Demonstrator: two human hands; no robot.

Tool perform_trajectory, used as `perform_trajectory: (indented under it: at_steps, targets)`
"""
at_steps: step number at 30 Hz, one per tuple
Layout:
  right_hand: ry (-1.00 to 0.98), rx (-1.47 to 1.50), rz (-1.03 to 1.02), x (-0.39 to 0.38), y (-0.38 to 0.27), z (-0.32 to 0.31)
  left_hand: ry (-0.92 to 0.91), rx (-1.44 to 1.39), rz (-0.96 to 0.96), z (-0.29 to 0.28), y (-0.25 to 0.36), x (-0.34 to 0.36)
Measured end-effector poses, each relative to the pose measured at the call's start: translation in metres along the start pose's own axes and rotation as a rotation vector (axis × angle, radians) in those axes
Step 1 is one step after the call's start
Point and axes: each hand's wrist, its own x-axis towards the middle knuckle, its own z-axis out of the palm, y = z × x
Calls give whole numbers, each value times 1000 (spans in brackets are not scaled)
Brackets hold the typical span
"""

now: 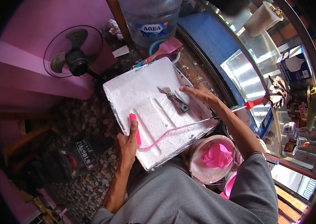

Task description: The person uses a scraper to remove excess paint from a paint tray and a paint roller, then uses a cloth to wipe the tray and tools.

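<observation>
A white, paint-coated roller tray (143, 80) is tilted in front of my body. My left hand (127, 145) grips its left edge, thumb over the rim beside the pink roller sleeve (136, 130); the other fingers are hidden beneath. The paint roller's bent metal rod crosses the tray, and its red handle (254, 103) sticks out past the right side. On the opposite rim, my right hand (203, 94) is closed on the edge, with fingers reaching over the inside. A paint-smeared scraper (177, 101) with a dark handle lies in the tray near those fingers.
Below the tray's right corner stands a paint bucket (199, 164) holding crumpled pink material (217, 156). A large water jug (150, 18) and a pink-stained brush (167, 47) over a small tub are behind. A black fan (76, 61) stands left; a glass case (240, 71) stands right.
</observation>
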Motion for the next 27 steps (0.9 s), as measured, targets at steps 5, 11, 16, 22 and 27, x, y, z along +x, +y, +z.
perform_trajectory:
  at_steps: [5,11,16,22,27]
  targets:
    - [72,-20,-66,-26,-13,6,-22,61,10,-4,-24,10]
    - [202,-41,30,-28,23,14,-122,130,23,-9,-53,32]
    - [266,-114,185,-44,15,18,-195,103,27,-11,-41,46]
    - [221,90,273,-60,3,19,-263,120,37,-14,-17,67]
    - [295,239,301,-73,-8,32,-438,237,-34,-29,-1,102]
